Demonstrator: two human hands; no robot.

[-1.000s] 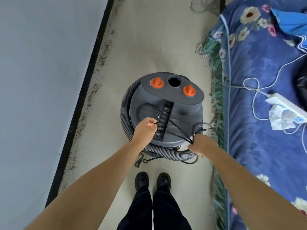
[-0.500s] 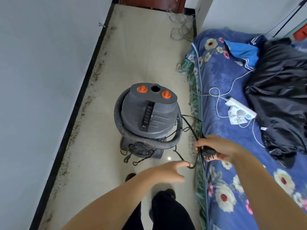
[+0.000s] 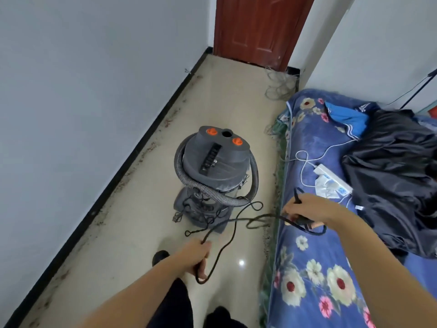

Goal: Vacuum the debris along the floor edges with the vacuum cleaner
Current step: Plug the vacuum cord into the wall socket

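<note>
Beige floor [image 3: 224, 95] runs to a red door [image 3: 257, 27] at 12 o'clock; debris [image 3: 146, 150] lines the black skirting at 10. Mid-floor stands the vacuum cleaner [image 3: 212, 166], hose coiled round it. Left hand [image 3: 197, 256] grasps a loop of its black cord [image 3: 236, 221]; right hand [image 3: 305, 208] clutches the plug end over the bed [image 3: 307, 268] at 3. Slack loops could likely kink or catch the feet.

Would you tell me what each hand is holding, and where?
Both hold the vacuum's black power cord: left hand grips a loop mid-length, right hand its plug end.
</note>
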